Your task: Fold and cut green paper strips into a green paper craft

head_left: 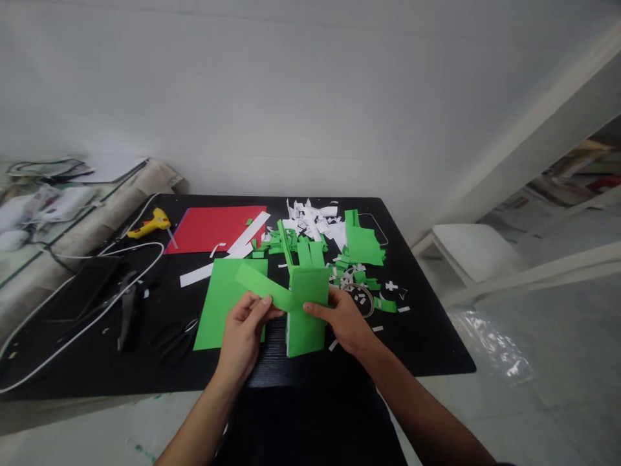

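Note:
My left hand (246, 325) pinches a green paper strip (259, 285), whose right end meets the left edge of a green paper-covered box (309, 327). Around the right side of this upright box, my right hand (345, 318) is closed, its thumb flat on the front face. Narrow green paper strips (310, 254) rise behind the box's top edge. Whether the strip is stuck to the box I cannot tell. Under and behind my left hand lies a green paper sheet (213, 310).
A yellow glue gun (151, 223) rests at the left, near a red sheet (213, 228) and white strips (196, 275). Dark-handled scissors (177, 336) lie nearer. White paper scraps (315, 219), a green piece (365, 244) and a tape roll (369, 304) sit at the right. A white cable (116, 298) crosses the left side.

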`<act>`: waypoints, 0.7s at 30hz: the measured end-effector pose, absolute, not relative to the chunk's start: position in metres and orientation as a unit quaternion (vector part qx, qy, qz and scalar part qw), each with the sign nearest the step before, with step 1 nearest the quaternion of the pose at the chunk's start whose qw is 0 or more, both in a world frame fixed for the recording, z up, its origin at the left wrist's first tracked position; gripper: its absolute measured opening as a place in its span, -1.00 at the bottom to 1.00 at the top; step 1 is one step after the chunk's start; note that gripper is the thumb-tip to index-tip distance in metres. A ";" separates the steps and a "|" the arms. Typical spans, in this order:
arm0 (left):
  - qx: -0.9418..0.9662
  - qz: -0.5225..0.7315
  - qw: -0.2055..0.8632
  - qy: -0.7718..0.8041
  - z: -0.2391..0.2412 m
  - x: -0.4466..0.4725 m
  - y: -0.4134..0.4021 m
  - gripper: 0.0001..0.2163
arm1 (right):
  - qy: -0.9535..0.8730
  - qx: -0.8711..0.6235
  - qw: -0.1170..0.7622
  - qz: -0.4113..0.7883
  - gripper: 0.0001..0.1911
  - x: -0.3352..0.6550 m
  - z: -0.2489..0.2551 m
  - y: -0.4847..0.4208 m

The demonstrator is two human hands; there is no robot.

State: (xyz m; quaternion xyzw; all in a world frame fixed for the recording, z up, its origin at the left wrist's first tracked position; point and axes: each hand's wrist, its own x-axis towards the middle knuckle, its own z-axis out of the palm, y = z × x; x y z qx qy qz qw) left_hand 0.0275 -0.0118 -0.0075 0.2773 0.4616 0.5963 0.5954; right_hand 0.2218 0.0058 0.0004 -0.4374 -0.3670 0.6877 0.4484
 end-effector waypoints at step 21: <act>0.341 0.541 0.560 0.527 -0.019 0.024 -0.009 -0.67 | -0.327 -0.391 0.481 0.714 -0.56 0.226 0.013 -0.004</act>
